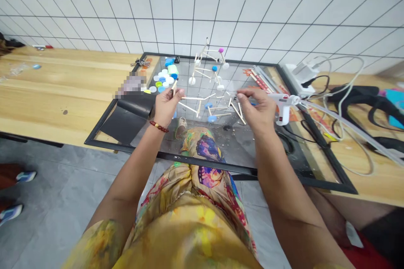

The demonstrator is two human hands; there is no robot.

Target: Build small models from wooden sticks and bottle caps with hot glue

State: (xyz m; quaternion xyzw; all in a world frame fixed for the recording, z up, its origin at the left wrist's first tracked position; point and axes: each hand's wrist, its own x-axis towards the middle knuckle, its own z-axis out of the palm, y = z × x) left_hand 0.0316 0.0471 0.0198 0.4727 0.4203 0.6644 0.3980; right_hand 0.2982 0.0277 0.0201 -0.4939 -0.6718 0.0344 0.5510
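My left hand (168, 104) pinches a short, pale stick with a dark tip (174, 85) between thumb and fingers. My right hand (260, 107) has its thumb and forefinger brought together over the glass panel (240, 143); whatever is between them is too small to make out. Between the hands lies a frame of thin wooden sticks (198, 108) with blue bottle caps (212, 118) on it. Several loose sticks (237, 112) rest near my right fingertips. Farther back stands another stick frame (203, 69) with white caps as wheels. A white glue gun (284, 107) lies just beyond my right hand.
Loose bottle caps (162, 80) cluster at the back left, near black sheets (121, 124). Skewer packets (260, 80), a power strip (296, 80) and looping white cables (342, 92) occupy the right. A tiled wall (202, 8) closes the back. Other people's feet (25, 176) show at left.
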